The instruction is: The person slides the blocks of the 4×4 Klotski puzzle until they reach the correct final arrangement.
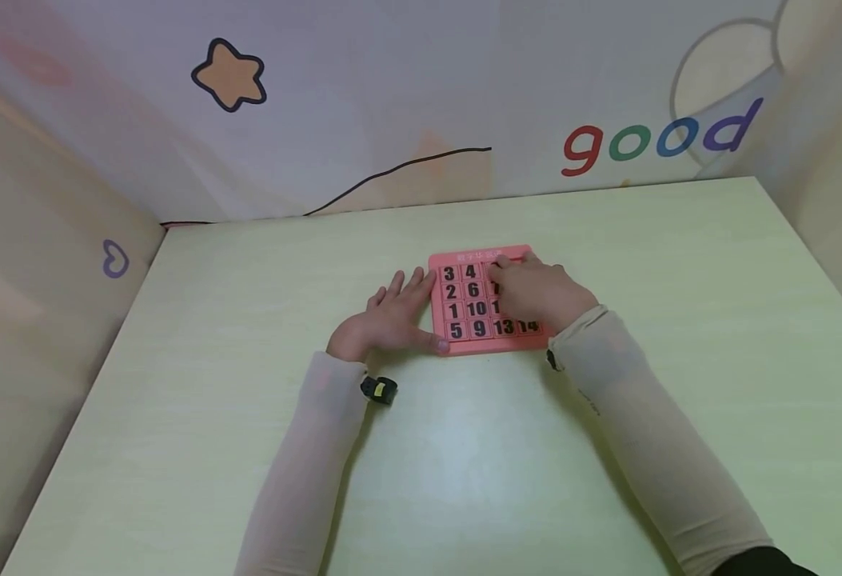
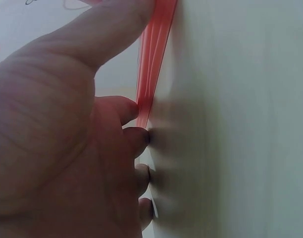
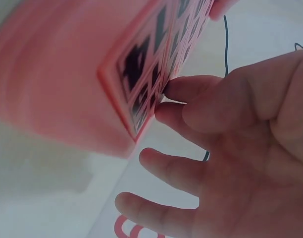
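Note:
A pink sliding number puzzle [image 1: 494, 347] with black numerals lies flat on the table; its left columns show 3 4, 2 6, 1 10 and 5 9. Along its left edge, my left hand [image 1: 390, 322] rests with fingers spread and the thumb at the lower left corner. In the left wrist view, that thumb and a fingertip meet the pink side [image 2: 152, 69]. My right hand [image 1: 546, 292] covers the upper right tiles. Two of its fingertips touch the tile faces in the right wrist view, while two other fingers [image 3: 174, 171] stretch out past the puzzle.
The pale green table [image 1: 464, 464] spreads around the puzzle and meets a printed backdrop [image 1: 392, 104] behind. Side panels [image 1: 46, 320] stand at left and right. Both forearms wear light sleeves [image 1: 305, 472], with a black strap [image 1: 379, 390] at the left wrist.

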`<state>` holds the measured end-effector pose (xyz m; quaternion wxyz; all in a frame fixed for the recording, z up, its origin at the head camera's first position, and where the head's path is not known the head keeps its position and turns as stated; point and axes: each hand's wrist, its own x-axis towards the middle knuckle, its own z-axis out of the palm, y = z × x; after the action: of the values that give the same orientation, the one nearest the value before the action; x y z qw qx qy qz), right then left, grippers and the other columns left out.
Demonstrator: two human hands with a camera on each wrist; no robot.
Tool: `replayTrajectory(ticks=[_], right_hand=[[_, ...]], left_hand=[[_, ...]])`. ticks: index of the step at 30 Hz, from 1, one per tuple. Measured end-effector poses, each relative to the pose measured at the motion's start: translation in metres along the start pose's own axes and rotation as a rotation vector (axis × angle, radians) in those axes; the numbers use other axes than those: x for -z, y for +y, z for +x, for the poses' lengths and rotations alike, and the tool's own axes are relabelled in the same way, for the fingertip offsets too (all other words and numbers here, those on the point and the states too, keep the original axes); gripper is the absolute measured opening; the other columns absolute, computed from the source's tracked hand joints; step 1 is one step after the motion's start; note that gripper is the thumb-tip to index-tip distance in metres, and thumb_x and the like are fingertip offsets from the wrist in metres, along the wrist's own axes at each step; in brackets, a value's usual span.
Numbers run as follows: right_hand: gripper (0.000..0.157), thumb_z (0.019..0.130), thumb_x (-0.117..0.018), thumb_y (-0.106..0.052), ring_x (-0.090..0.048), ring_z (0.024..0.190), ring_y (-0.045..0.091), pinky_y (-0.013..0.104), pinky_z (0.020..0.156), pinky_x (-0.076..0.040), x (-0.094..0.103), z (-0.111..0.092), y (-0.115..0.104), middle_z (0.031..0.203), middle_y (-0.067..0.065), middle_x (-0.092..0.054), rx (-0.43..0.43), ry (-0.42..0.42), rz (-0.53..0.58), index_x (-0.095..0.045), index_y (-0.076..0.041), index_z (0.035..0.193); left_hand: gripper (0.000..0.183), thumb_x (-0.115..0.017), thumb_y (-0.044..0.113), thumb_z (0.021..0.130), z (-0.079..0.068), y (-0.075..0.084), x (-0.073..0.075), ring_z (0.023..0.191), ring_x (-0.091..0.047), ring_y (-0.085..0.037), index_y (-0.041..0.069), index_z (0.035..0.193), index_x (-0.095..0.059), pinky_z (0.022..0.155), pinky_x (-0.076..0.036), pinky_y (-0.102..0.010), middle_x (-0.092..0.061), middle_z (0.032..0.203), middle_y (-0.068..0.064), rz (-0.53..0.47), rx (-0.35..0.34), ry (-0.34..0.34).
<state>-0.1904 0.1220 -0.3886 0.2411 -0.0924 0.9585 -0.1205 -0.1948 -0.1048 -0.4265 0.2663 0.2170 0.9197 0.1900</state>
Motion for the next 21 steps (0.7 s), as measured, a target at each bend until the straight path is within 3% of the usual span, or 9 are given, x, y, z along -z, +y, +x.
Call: replayTrajectory(ticks=[9,12,15,16,18,21], right_hand=[[0.054,0.100,-0.048,-0.011,-0.014,0.148,0.048,0.072,0.112,-0.013,0.008,-0.005,0.009,0.160,0.021,-0.032,-0.039,0.004,-0.012,-0.042,-0.002,0.153],[0.046,0.099,-0.050,-0.011,-0.037,0.134,0.045,0.072,0.110,-0.023,0.009,-0.007,0.011,0.134,0.023,-0.055,-0.057,0.016,-0.026,-0.051,0.001,0.144],[0.037,0.099,-0.051,-0.011,-0.046,0.115,0.041,0.071,0.107,-0.029,0.008,-0.007,0.011,0.109,0.021,-0.060,-0.076,0.040,-0.039,-0.057,0.002,0.132],[0.037,0.098,-0.052,-0.011,-0.047,0.114,0.041,0.071,0.106,-0.031,0.007,-0.006,0.011,0.109,0.022,-0.060,-0.075,0.051,-0.054,-0.057,0.004,0.131],[0.042,0.098,-0.050,-0.011,-0.043,0.128,0.046,0.072,0.107,-0.027,0.005,-0.004,0.009,0.128,0.026,-0.058,-0.062,0.066,-0.075,-0.055,0.006,0.136],[0.050,0.099,-0.049,-0.011,-0.023,0.145,0.049,0.072,0.108,-0.025,-0.001,0.001,0.002,0.157,0.025,-0.036,-0.005,0.077,-0.088,-0.047,0.005,0.147]], left_hand=[[0.117,-0.076,0.057,0.084,-0.001,-0.001,0.001,0.151,0.019,-0.028,0.022,0.164,0.003,0.121,0.006,-0.050,0.010,0.169,-0.002,-0.017,-0.001,0.000],[0.118,-0.076,0.057,0.084,-0.001,-0.001,0.001,0.151,0.019,-0.028,0.023,0.164,0.004,0.121,0.005,-0.050,0.011,0.169,-0.003,-0.010,-0.006,0.000],[0.118,-0.075,0.057,0.084,0.000,-0.001,0.001,0.151,0.019,-0.028,0.022,0.163,0.004,0.121,0.005,-0.050,0.010,0.169,-0.003,-0.001,-0.010,0.001],[0.118,-0.075,0.057,0.084,0.000,-0.001,0.001,0.151,0.018,-0.029,0.022,0.163,0.004,0.121,0.005,-0.050,0.010,0.169,-0.003,0.001,-0.011,0.001],[0.118,-0.075,0.057,0.084,0.000,-0.001,0.001,0.151,0.018,-0.029,0.022,0.163,0.004,0.121,0.005,-0.050,0.010,0.169,-0.003,0.001,-0.010,-0.001],[0.118,-0.075,0.058,0.084,0.000,-0.001,0.001,0.151,0.018,-0.029,0.021,0.163,0.004,0.121,0.005,-0.050,0.010,0.169,-0.003,-0.002,-0.006,-0.007]])
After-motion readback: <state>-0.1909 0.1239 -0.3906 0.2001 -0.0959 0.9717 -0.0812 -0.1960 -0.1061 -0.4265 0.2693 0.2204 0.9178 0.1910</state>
